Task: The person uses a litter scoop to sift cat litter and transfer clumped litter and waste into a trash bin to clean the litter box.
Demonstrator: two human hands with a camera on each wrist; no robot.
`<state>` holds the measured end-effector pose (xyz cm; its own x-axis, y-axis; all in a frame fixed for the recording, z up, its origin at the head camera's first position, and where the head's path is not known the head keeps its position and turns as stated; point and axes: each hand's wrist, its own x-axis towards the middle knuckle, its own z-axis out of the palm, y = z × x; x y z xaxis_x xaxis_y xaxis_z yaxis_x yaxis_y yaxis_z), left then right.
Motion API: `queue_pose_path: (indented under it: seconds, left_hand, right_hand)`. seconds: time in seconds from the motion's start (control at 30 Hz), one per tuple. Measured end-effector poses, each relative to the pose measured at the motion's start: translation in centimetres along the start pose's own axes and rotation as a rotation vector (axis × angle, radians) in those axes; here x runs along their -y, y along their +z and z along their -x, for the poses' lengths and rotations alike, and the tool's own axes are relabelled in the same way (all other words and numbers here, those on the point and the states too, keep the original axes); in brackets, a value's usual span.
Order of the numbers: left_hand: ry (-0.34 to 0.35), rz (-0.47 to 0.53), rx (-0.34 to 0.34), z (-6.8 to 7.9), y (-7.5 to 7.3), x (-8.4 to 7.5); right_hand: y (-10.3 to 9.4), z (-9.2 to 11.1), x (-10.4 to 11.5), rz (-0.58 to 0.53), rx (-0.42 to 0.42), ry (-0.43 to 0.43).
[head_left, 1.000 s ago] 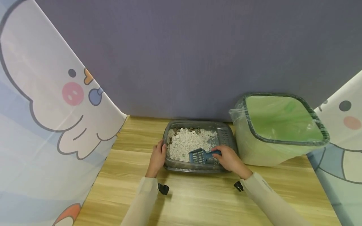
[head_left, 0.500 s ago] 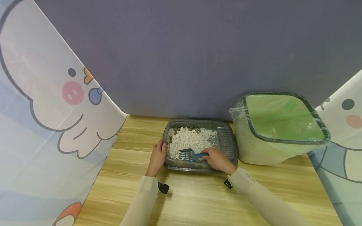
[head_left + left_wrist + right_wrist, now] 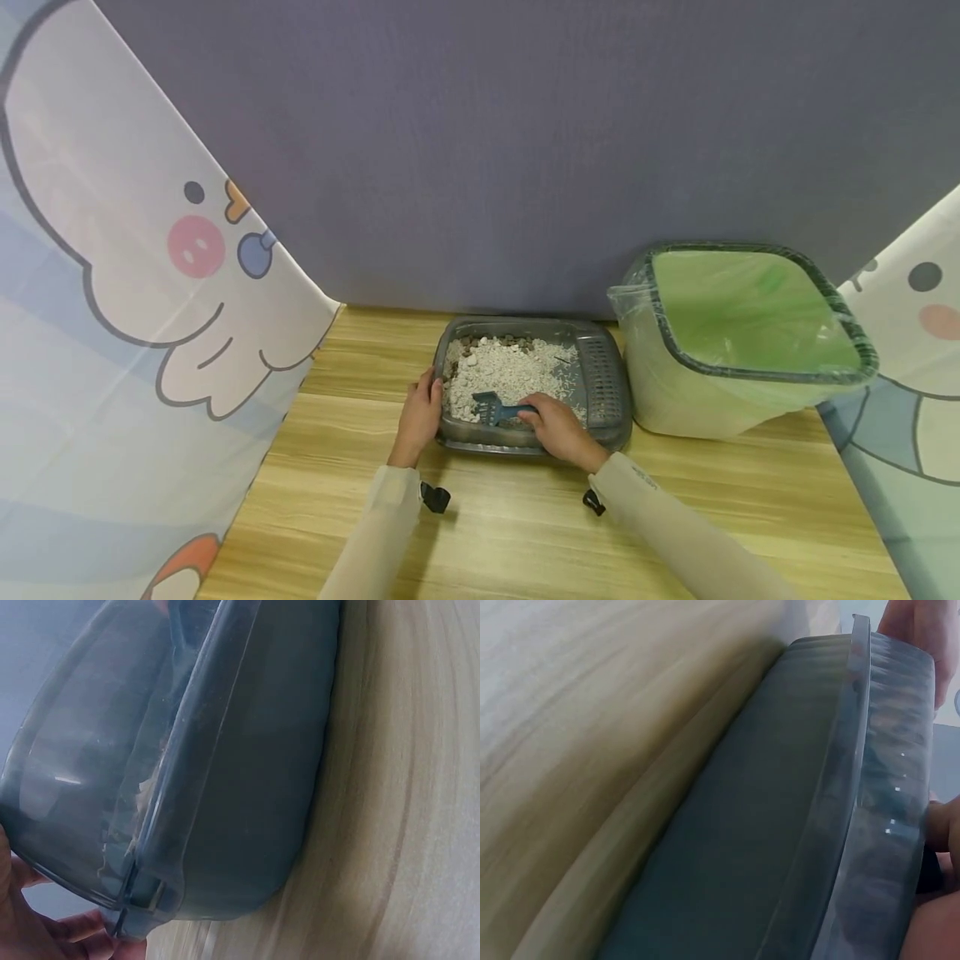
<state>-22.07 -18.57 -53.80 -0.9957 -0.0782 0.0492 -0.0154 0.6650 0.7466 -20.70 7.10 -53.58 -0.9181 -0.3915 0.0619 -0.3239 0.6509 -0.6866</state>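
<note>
A grey plastic litter box stands on the wooden table, with white litter and some brown pieces inside it. My left hand grips the box's left edge; in the left wrist view its fingers curl at the rim. With my right hand I hold the handle of a blue slotted litter scoop. The scoop's head lies in the litter near the front left of the box, tilted. From the right wrist the box wall hides most of the scoop.
A pale bin lined with a clear bag stands close to the right of the box. Behind both rises a grey-purple wall. Cartoon-printed sheets flank the wooden table on both sides.
My right hand has moved left with the litter scoop through the litter, and the scoop's head has tilted. The left hand stays at the litter box's edge.
</note>
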Motion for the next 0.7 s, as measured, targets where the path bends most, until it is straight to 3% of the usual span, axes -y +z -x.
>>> queue_pose_path:
  seconds: [0.3,0.53,0.7]
  left_hand:
    - [-0.004,0.005,0.009,-0.1,0.0,0.0]
    - [-0.001,-0.002,-0.002,-0.1,0.1,0.2]
    - [0.006,0.000,-0.011,-0.1,0.3,0.4]
  right_hand:
    - [-0.4,0.6,-0.8,-0.070,-0.092,0.022]
    - [0.2,0.7,-1.2,-0.054,-0.269,0.024]
    - [0.6,0.8,-1.4,-0.038,-0.406,-0.043]
